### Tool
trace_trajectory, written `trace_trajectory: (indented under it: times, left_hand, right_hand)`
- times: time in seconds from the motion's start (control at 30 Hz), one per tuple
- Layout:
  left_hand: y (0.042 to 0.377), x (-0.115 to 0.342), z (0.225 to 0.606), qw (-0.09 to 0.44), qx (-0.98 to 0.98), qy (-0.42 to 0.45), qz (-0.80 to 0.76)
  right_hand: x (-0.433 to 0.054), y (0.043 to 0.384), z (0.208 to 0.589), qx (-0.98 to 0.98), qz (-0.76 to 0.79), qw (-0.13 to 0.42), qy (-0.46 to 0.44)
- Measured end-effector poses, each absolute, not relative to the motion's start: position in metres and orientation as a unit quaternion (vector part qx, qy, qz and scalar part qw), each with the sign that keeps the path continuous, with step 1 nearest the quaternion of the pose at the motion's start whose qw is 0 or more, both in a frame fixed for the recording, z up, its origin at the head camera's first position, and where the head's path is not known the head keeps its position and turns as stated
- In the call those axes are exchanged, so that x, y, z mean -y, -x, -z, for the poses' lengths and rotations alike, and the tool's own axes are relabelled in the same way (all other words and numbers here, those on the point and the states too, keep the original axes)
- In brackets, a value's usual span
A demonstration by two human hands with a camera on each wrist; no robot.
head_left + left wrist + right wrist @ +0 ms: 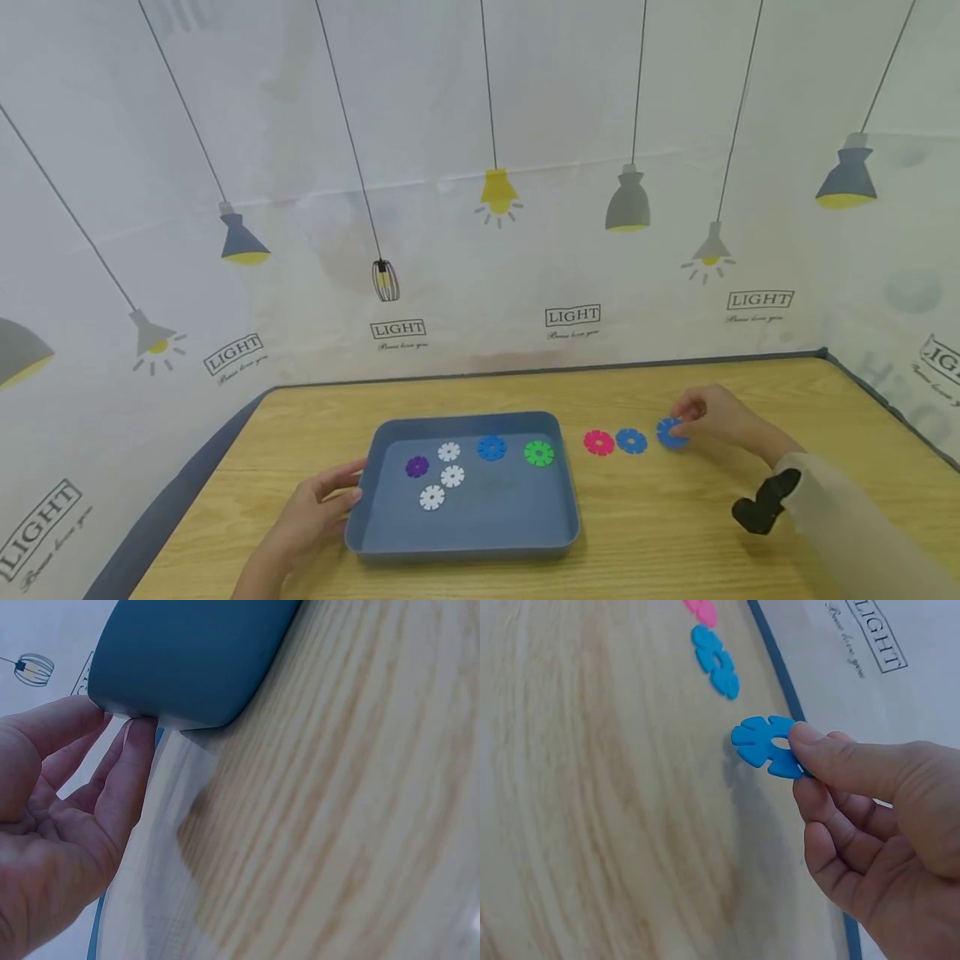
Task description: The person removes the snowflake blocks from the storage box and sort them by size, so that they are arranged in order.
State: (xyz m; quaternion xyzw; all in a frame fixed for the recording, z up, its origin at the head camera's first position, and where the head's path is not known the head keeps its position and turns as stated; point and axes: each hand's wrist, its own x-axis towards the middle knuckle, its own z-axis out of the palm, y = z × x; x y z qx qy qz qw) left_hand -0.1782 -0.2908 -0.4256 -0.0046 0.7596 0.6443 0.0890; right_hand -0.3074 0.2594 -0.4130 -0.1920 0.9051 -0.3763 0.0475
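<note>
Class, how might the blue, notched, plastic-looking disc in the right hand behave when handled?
The blue, notched, plastic-looking disc is probably stiff: it juts from the right hand without drooping. It looks thin, pierced and slotted, so likely light. Being flat, it would likely slide, not roll, if pushed.

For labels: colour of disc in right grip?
The held disc is blue; clearest in right wrist view.
</note>
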Motion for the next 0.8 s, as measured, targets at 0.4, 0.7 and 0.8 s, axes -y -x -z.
trace_trajectory:
  times: [0.4, 0.7, 0.8]
  left_hand:
    - [0.180, 0.291, 0.429, 0.080, -0.759, -0.001, -0.646]
    - [0.179, 0.291, 0.429, 0.083, -0.753, 0.001, -0.652]
    - [0.179, 0.291, 0.428, 0.082, -0.753, 0.002, -0.653]
  right_hand:
    - [-0.263, 0.307, 0.428, -0.906, 0.386, 0.081, 0.156]
    - [-0.258, 0.308, 0.427, -0.918, 0.350, 0.083, 0.165]
    - [-0.256, 0.307, 0.426, -0.919, 0.349, 0.079, 0.165]
